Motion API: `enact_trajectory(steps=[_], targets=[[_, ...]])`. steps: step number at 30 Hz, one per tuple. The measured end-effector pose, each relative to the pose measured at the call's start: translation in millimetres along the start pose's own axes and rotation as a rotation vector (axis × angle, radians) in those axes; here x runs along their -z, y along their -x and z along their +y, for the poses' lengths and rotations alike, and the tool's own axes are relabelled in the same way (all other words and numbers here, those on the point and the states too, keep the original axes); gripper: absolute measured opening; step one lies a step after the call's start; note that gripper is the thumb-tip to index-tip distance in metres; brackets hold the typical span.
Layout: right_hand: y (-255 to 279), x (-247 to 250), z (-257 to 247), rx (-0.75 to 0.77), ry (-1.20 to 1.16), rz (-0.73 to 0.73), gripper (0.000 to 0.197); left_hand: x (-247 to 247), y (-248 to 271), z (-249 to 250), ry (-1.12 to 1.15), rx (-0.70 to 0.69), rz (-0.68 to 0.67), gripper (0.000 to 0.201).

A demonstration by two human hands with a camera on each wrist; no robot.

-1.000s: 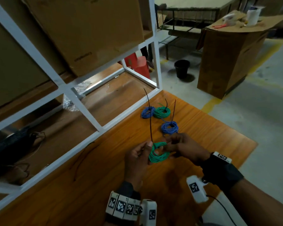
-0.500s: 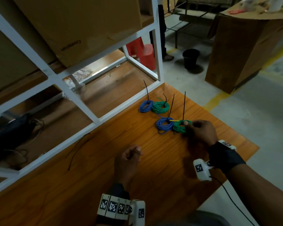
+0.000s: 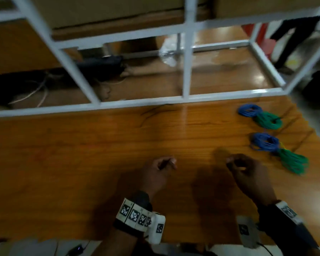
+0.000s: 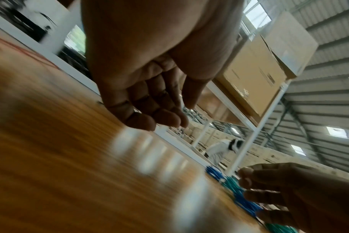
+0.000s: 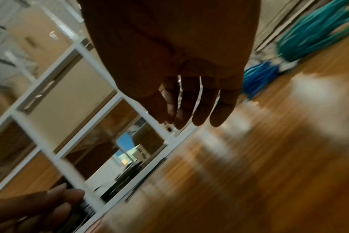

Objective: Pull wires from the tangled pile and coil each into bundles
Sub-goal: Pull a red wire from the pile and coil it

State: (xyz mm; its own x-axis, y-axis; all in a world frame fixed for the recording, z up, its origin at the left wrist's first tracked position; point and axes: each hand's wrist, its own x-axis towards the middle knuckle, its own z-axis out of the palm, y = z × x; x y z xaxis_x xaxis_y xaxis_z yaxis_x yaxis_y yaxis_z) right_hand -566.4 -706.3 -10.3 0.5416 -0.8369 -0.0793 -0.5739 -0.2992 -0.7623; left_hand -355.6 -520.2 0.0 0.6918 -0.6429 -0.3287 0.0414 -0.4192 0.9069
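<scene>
Four coiled wire bundles lie on the right of the wooden table [image 3: 81,154]: a blue coil [image 3: 249,110] touching a green coil [image 3: 268,120], and nearer me a second blue coil [image 3: 265,142] touching a second green coil [image 3: 292,161]. My left hand [image 3: 163,165] hovers over the table's middle, fingers loosely curled and empty; the left wrist view shows its fingers [image 4: 149,110] hanging relaxed. My right hand [image 3: 236,163] is just left of the near green coil, apart from it and empty, its fingers [image 5: 189,102] hanging loose. No tangled pile is in view.
A white metal shelf frame [image 3: 187,71] runs along the table's far edge. Behind it lie a black object [image 3: 100,63], pale loose cables [image 3: 35,93] and crumpled clear plastic [image 3: 168,54]. Cardboard boxes [image 4: 255,75] sit on the shelf above.
My right hand set the green coil down beside the near blue coil, let go and drew back to the left. My view has swung left. The left hand stays empty.
</scene>
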Motion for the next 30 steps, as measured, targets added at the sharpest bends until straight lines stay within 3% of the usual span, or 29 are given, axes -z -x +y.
enact_trajectory(steps=[5,9,16,20,26,30], targets=[[12,-90,-90,0.201,-0.031,-0.217,0.016,112,9,-48,0.068,-0.063,0.214,0.011],[31,-168,-160,0.223,-0.047,-0.315,0.019,218,16,-73,-0.040,-0.064,0.200,0.015],[58,-289,-245,0.291,0.026,-0.497,0.025,353,21,-107,-0.172,-0.056,0.384,0.012],[37,-340,-257,0.155,0.006,-0.479,0.030,390,7,-119,-0.253,-0.067,0.315,0.018],[9,-372,-294,-0.234,-0.042,-0.352,0.084,395,-4,-125,-0.211,-0.060,0.312,0.021],[-10,-375,-298,-0.418,-0.274,-0.285,0.096,389,-7,-123,-0.235,-0.075,0.273,0.023]])
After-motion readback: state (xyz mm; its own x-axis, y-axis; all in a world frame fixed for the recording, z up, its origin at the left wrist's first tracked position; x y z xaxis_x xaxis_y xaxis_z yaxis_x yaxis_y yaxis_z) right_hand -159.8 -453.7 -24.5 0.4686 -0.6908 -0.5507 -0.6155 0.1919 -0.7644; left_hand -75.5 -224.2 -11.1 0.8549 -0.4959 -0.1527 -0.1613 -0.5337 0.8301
